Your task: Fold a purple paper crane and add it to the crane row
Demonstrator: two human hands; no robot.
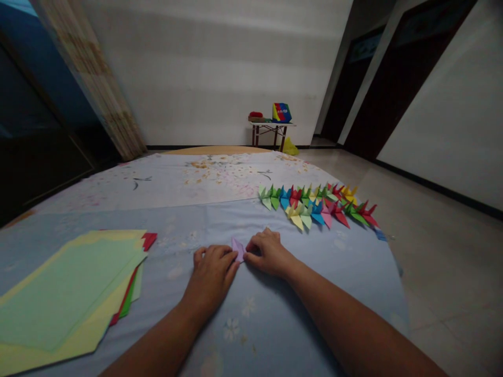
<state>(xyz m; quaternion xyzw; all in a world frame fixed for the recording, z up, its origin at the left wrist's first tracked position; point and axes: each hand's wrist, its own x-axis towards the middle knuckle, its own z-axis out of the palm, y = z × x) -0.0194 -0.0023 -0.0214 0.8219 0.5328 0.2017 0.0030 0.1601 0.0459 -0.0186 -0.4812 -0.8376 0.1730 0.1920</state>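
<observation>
A small folded piece of purple paper (238,248) lies on the light blue cloth (322,272) between my two hands. My left hand (212,272) rests knuckles up, its fingers curled and pressing on the paper's left side. My right hand (267,252) is closed in a pinch on the paper's right edge. Most of the paper is hidden under my fingers.
A stack of coloured paper sheets (70,288), green and yellow on top, lies at the left. Several folded paper cranes (316,205) in many colours sit in rows beyond my right hand. A small table (271,130) stands by the far wall. Tiled floor (440,262) lies right.
</observation>
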